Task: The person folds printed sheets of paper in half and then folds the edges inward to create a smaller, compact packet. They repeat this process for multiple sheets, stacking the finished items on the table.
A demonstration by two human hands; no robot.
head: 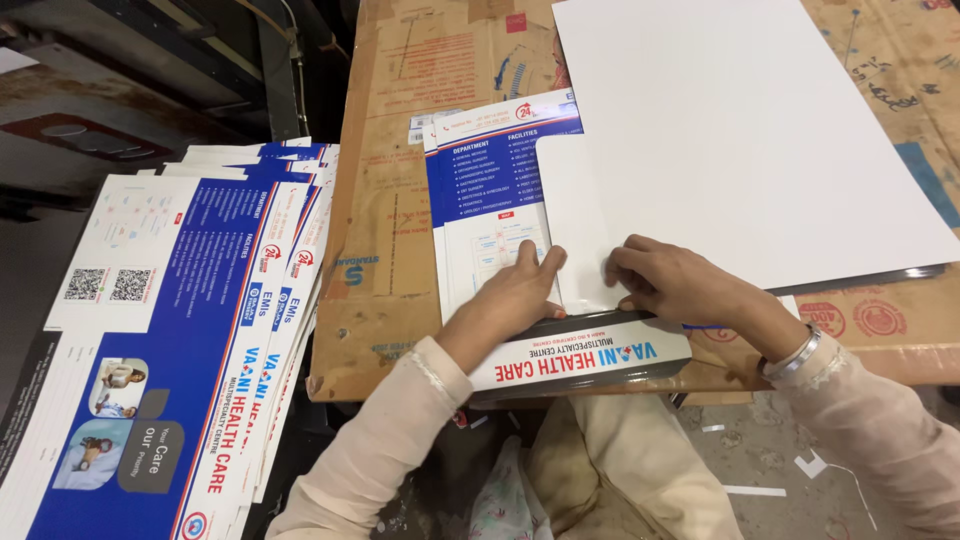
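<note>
Printed blue-and-white card folder (520, 240) lies at near edge of cardboard-covered worktop (385, 300), white flap folded over. Left hand (515, 300) and right hand (670, 280) press flat, fingers together, likely creasing fold. Large white sheet (740, 130) beyond; printed stack (190, 340) left.

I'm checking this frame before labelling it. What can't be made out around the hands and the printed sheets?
- Head view: left hand and right hand cover the folded flap's edge on the printed sheet.
- The big white sheet hides that sheet's right part.
- The sheet stack is cut off by the bottom edge.
</note>
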